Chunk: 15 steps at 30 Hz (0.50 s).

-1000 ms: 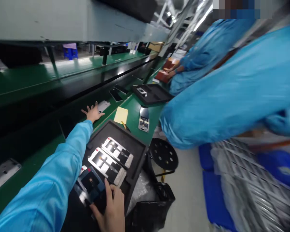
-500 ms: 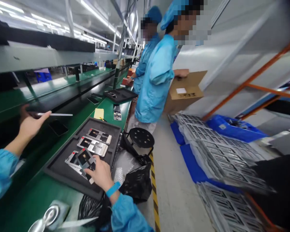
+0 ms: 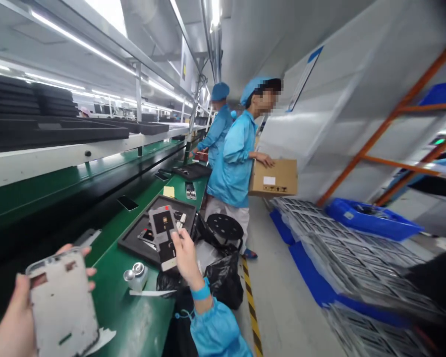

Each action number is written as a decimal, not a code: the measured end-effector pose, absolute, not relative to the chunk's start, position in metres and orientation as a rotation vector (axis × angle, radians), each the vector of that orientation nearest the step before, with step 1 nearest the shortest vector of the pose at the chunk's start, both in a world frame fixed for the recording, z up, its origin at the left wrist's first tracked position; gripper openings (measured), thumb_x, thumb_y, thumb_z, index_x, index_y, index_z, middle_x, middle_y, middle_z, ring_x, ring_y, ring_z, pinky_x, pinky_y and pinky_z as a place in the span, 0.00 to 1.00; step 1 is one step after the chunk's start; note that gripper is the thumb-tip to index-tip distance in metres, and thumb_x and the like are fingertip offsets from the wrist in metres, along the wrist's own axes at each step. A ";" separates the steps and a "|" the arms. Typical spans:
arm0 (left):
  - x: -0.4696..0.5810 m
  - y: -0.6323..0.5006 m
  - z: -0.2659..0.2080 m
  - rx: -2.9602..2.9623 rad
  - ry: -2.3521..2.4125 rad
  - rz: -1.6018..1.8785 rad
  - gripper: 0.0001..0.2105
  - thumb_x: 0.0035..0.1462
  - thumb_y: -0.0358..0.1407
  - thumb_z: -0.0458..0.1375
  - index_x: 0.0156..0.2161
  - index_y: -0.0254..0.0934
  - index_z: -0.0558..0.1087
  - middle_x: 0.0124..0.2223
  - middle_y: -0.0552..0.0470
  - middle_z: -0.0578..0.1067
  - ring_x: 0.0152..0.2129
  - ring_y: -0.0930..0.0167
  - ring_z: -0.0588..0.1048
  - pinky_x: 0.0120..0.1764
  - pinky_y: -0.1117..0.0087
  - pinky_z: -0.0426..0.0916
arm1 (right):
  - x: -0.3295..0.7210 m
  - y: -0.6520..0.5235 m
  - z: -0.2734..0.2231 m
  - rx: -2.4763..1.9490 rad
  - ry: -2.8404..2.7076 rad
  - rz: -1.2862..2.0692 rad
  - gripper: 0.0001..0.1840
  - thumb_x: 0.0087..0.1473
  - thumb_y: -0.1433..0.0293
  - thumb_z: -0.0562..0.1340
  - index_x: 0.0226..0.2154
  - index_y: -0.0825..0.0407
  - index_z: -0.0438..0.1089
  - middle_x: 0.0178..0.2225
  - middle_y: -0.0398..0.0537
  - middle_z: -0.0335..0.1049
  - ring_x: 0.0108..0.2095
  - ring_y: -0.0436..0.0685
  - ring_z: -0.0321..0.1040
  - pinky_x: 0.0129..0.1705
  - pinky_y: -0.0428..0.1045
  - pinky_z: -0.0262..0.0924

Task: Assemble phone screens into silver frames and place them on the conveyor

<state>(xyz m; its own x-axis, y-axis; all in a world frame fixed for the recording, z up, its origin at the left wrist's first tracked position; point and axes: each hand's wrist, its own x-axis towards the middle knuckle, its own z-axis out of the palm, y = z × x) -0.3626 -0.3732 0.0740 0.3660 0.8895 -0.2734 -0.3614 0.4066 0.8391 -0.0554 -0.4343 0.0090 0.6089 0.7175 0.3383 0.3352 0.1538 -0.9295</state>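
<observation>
In my left hand (image 3: 17,317) is a pale phone frame (image 3: 63,302), its flat white face turned towards me and my fingers around its edges. My right hand (image 3: 186,253) pinches the edge of another phone housing (image 3: 164,238), grey with dark cut-outs and a red mark at its top. That housing is raised over the near part of a black foam tray (image 3: 134,246). Several more phone parts lie in the tray, partly hidden behind the held one. A blue band circles my right wrist.
A metal-capped bottle (image 3: 137,275) and a white strip (image 3: 152,293) stand near the green bench edge. A black stool (image 3: 225,226) and a black plastic bag (image 3: 225,282) are beside it. A co-worker (image 3: 234,153) holds a cardboard box (image 3: 277,177). Stacked trays (image 3: 319,233) line the floor.
My right hand has lifted a phone housing up from the tray. My left hand has come nearer and lower, turning its frame face-on. The co-worker's box is now level with its top closed.
</observation>
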 end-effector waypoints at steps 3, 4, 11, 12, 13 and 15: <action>-0.357 -0.425 0.089 0.661 0.772 0.695 0.46 0.55 0.72 0.61 0.74 0.57 0.65 0.42 0.48 0.88 0.35 0.54 0.85 0.36 0.56 0.83 | -0.122 -0.458 0.014 -1.300 -1.090 0.413 0.26 0.71 0.43 0.57 0.42 0.49 0.71 0.28 0.41 0.70 0.29 0.54 0.68 0.33 0.48 0.64; -0.356 -0.437 0.089 0.645 0.730 0.657 0.48 0.56 0.71 0.62 0.76 0.54 0.62 0.40 0.47 0.87 0.33 0.55 0.84 0.36 0.57 0.82 | -0.140 -0.462 0.014 -1.257 -1.155 0.458 0.25 0.71 0.44 0.58 0.42 0.49 0.71 0.29 0.41 0.71 0.29 0.54 0.68 0.34 0.48 0.65; -0.359 -0.442 0.048 1.076 0.545 0.788 0.46 0.65 0.66 0.59 0.77 0.36 0.63 0.48 0.37 0.85 0.38 0.59 0.84 0.43 0.62 0.79 | -0.179 -0.470 0.033 -1.046 -1.343 0.506 0.31 0.73 0.43 0.55 0.63 0.46 0.71 0.62 0.58 0.76 0.58 0.63 0.78 0.59 0.59 0.74; -0.360 -0.440 0.042 1.201 0.526 0.819 0.44 0.67 0.66 0.57 0.76 0.38 0.63 0.54 0.36 0.84 0.40 0.59 0.83 0.45 0.61 0.79 | -0.180 -0.467 0.038 -1.008 -1.394 0.499 0.30 0.73 0.44 0.56 0.64 0.46 0.72 0.67 0.58 0.73 0.65 0.65 0.73 0.64 0.62 0.70; -0.362 -0.437 0.038 1.321 0.501 0.855 0.42 0.68 0.65 0.55 0.76 0.39 0.64 0.62 0.34 0.79 0.45 0.58 0.83 0.49 0.59 0.79 | -0.182 -0.464 0.043 -0.971 -1.415 0.484 0.29 0.74 0.46 0.57 0.64 0.46 0.73 0.69 0.58 0.70 0.68 0.66 0.70 0.68 0.63 0.67; -0.363 -0.434 0.032 1.538 0.462 0.956 0.38 0.72 0.63 0.52 0.77 0.43 0.63 0.77 0.34 0.63 0.53 0.55 0.80 0.55 0.54 0.77 | -0.191 -0.457 0.048 -0.924 -1.401 0.469 0.26 0.74 0.49 0.59 0.62 0.46 0.74 0.69 0.58 0.71 0.70 0.66 0.68 0.71 0.65 0.65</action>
<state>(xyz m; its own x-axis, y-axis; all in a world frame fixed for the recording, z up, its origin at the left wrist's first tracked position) -0.3633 -0.4338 0.0316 0.5824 0.7521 0.3086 -0.2257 -0.2151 0.9502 -0.1908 -0.4566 0.0485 0.1582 0.7645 0.6250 0.2337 0.5859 -0.7759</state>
